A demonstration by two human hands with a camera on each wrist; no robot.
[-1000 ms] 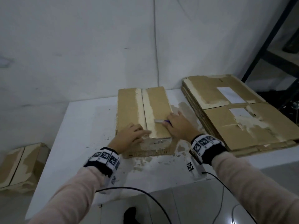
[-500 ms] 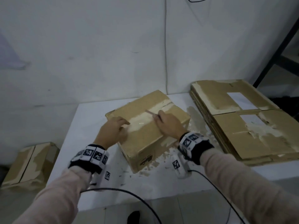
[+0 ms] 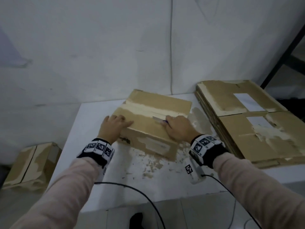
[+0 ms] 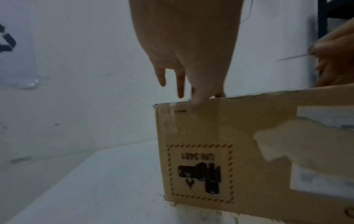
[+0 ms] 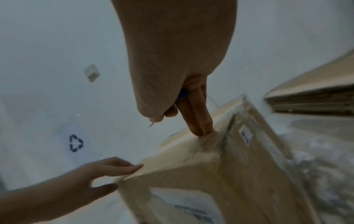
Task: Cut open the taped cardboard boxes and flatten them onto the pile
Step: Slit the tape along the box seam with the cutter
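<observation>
1. On the floor at far left sits another brown cardboard box (image 3: 31, 166), likely awaiting its turn.
2. Left hand (image 3: 113, 128), fingers spread flat, steadies the brown taped cardboard box (image 3: 153, 119) on the white table (image 3: 85, 129).
3. Right hand (image 3: 179, 128) grips a blue-handled knife (image 3: 159, 119) at the seam; the flattened brown cardboard pile (image 3: 257, 123) lies right, near for stacking.

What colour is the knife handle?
Blue; the knife handle peeks from the right hand, clearest in the right wrist view.
</observation>
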